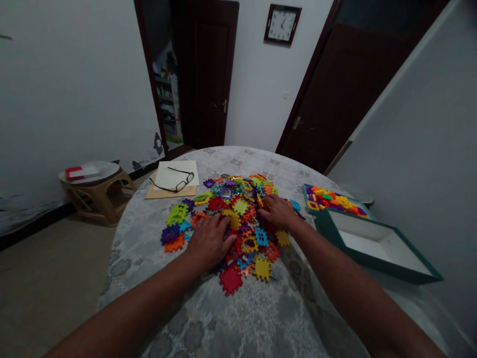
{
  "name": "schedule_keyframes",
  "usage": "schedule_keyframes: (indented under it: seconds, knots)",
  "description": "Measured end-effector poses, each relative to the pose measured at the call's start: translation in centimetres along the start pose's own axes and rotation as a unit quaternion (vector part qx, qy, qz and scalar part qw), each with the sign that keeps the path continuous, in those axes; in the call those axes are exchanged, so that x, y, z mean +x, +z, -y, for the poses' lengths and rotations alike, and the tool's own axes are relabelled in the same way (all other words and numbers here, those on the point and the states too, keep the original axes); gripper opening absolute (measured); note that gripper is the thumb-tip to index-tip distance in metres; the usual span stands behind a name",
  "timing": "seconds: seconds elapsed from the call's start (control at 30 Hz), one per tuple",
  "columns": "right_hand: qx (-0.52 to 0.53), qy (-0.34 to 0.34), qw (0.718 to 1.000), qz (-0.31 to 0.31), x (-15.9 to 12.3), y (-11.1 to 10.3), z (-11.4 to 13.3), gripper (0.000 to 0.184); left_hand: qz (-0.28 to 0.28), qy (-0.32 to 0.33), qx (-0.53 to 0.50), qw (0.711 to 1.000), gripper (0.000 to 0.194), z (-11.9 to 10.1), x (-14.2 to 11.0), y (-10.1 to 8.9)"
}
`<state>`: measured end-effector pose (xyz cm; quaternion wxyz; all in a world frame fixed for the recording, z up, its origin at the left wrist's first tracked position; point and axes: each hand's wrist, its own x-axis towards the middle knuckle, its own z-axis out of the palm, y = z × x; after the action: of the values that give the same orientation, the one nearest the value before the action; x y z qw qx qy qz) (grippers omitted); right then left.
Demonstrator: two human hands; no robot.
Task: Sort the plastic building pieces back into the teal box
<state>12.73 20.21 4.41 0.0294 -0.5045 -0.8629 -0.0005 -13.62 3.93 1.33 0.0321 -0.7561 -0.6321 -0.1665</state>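
A heap of flat, colourful plastic interlocking tiles [238, 209] lies in the middle of a round table [238, 318] with a grey patterned cloth. My left hand [209, 241] rests palm down on the near left part of the heap, fingers stretched out over the tiles. My right hand [276, 211] lies on the right side of the heap, fingers spread and slightly curled onto the pieces. Neither hand visibly lifts a tile. A red tile [231, 280] and a yellow tile [262, 268] lie at the near edge of the heap.
An open teal box [376, 243] with a white inside sits at the right, behind it a tray of more tiles [333, 199]. Glasses [175, 180] lie on paper at the far left. A low stool [99, 191] stands beside the table; doors and a wall clock [282, 24] are behind.
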Motion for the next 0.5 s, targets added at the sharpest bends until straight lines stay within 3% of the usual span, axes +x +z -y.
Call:
schedule_keyframes:
  seconds: [0.2, 0.5]
  knots:
    - [-0.04, 0.036, 0.998, 0.045, -0.6, 0.9, -1.1, 0.051, 0.023, -0.033, -0.013, 0.999, 0.056, 0.4, 6.2, 0.4]
    - [0.093, -0.118, 0.989, 0.009, -2.8, -0.1, 1.7, 0.036, 0.068, -0.09, -0.043, 0.993, 0.071, -1.1, 13.0, 1.7]
